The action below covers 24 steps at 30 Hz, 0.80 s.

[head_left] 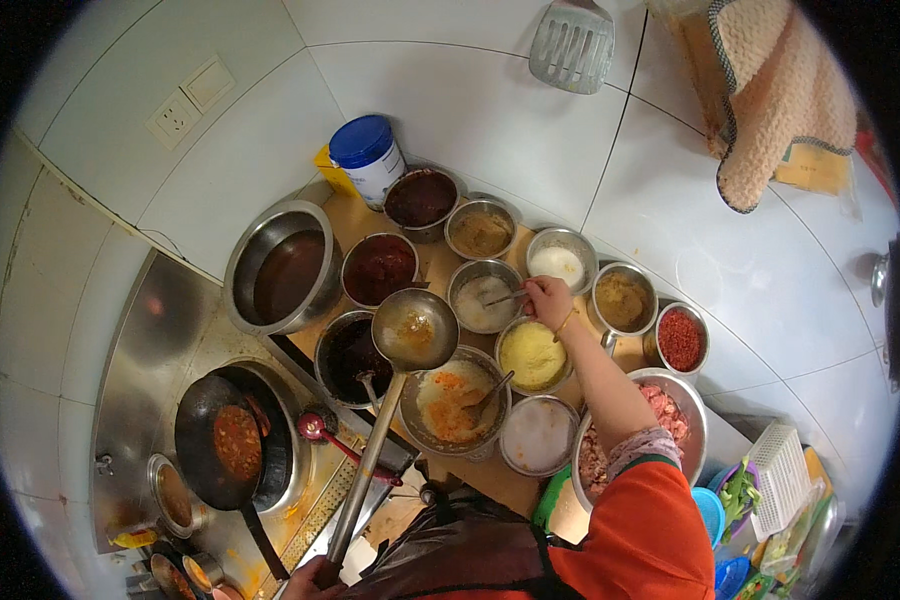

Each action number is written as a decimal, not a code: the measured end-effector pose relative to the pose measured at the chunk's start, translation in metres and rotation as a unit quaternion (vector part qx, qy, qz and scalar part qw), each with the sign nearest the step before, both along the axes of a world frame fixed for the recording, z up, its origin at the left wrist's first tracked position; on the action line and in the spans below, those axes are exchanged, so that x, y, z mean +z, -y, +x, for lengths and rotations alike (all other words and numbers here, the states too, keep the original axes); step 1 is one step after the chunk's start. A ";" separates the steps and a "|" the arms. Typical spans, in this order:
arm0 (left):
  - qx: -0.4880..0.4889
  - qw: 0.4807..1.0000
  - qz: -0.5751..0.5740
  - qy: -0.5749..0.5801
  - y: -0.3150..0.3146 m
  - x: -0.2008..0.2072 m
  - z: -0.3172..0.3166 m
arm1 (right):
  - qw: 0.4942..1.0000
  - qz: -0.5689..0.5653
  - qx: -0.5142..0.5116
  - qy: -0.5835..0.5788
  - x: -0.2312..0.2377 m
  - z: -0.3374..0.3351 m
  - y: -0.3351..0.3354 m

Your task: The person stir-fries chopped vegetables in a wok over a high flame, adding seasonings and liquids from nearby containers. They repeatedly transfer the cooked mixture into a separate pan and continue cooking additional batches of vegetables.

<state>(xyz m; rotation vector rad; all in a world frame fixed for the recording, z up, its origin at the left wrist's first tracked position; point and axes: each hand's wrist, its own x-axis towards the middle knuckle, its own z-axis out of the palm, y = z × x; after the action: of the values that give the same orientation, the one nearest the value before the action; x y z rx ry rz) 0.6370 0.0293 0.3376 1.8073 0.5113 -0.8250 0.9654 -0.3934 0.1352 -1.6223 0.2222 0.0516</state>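
Observation:
My left hand [313,582], at the lower edge, is closed around the long handle of a metal ladle [416,335]. The ladle's bowl hangs over the seasoning bowls with a little yellowish residue inside. My right hand [550,302] reaches forward and pinches the handle of a small metal spoon [508,297]. The spoon's tip rests in a steel bowl of whitish seasoning [482,316]. Below my right wrist is a bowl of yellow powder [532,358]. A bowl of white granules [557,264] stands just beyond my fingers.
A black wok [195,440] with red-brown food sits on the stove at left. A large steel pot [238,290] of brown liquid stands behind it. Raw meat fills a bowl [698,430] under my right arm. A lidded tub [370,175] stands by the wall; a slotted turner [573,50] hangs there.

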 end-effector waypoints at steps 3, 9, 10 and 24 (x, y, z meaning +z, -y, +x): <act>-0.066 0.996 0.053 0.001 -0.007 -0.002 0.003 | 0.996 0.081 -0.044 -0.007 0.011 -0.007 0.020; -0.079 0.997 0.002 0.001 -0.018 -0.032 0.013 | 0.989 0.111 -0.073 0.062 0.078 -0.018 0.023; -0.209 0.971 0.104 0.050 -0.008 -0.025 0.026 | 0.992 0.041 -0.082 0.085 0.078 -0.011 0.020; -0.168 0.985 0.047 -0.013 -0.024 -0.058 0.024 | 0.906 -0.324 -0.190 0.195 -0.066 0.132 0.015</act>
<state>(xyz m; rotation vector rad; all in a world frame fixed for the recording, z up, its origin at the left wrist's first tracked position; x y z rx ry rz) 0.6612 0.0532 0.2795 2.0031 0.2670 -1.0700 1.0974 -0.4086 0.0695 -2.1738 0.2543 -0.7110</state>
